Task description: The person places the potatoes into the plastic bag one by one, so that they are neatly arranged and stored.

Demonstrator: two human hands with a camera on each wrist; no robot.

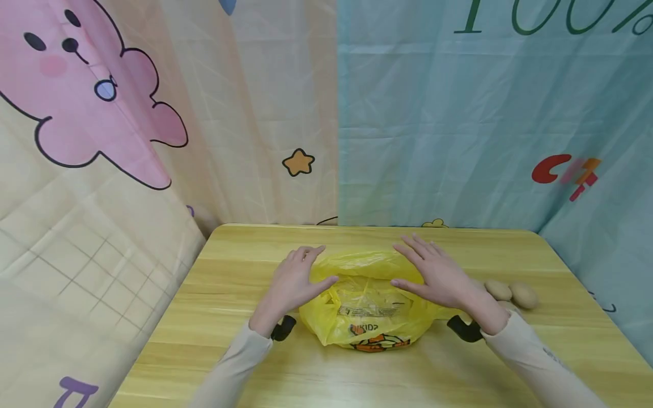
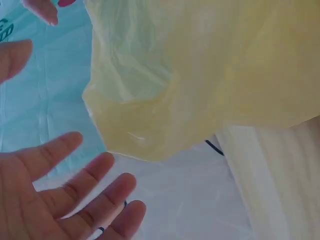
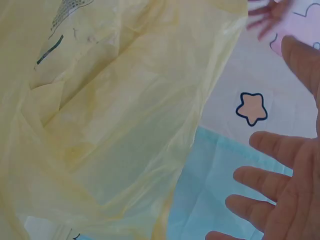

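A yellow plastic bag (image 1: 367, 323) with printed lettering and an orange picture sits on the table, its mouth spread wide. On its left side is my left hand (image 1: 296, 280), fingers spread and thumb reaching over the bag's rim. Opposite it, my right hand (image 1: 439, 275) hovers by the right rim with fingers stretched out. In the left wrist view, the left hand's fingers (image 2: 90, 187) lie apart from the bag's edge. The right wrist view likewise has the right hand's fingers (image 3: 270, 175) apart from the yellow film. Neither hand holds anything.
Several brown, potato-like rounded objects (image 1: 522, 296) lie on the wooden table (image 1: 219, 317), right of the bag and partly behind the right wrist. Patterned curtains (image 1: 388, 124) hang behind the table and along both sides. Black wrist mounts (image 1: 464, 328) sit on both wrists.
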